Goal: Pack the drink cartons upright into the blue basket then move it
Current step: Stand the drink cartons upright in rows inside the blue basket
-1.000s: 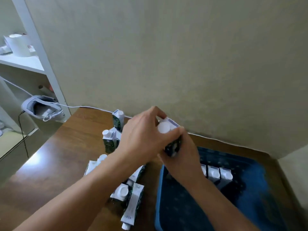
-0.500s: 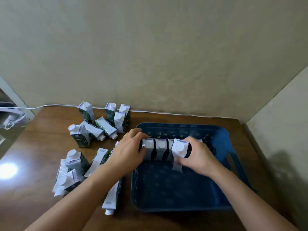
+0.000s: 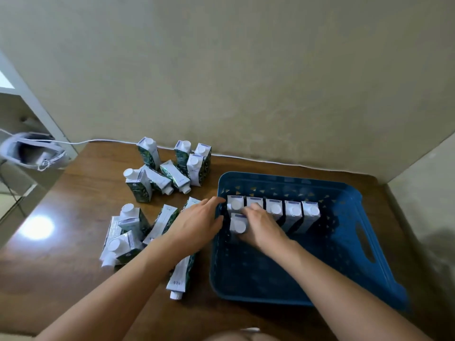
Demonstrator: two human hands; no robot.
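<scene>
The blue basket (image 3: 357,244) sits on the right of the wooden table. Inside, several white-capped drink cartons (image 3: 293,212) stand upright in a row along its far part. My right hand (image 3: 261,225) is shut on one more carton (image 3: 238,223), upright in front of the row's left end. My left hand (image 3: 197,222) rests, fingers spread, against the basket's left wall and holds nothing. Left of the basket, several loose cartons (image 3: 128,232) lie or stand in a near pile, and another group (image 3: 170,168) is by the wall.
The wooden table (image 3: 73,212) ends at a beige wall behind and to the right. A white cable (image 3: 103,141) runs along the wall's foot. A grey headset (image 3: 32,153) lies at the far left by a white shelf. One carton (image 3: 179,279) lies flat beside the basket's near-left corner.
The hands brought a carton from above the table into the basket. It has shifted from the row's right part to the left front. The row now shows more cartons.
</scene>
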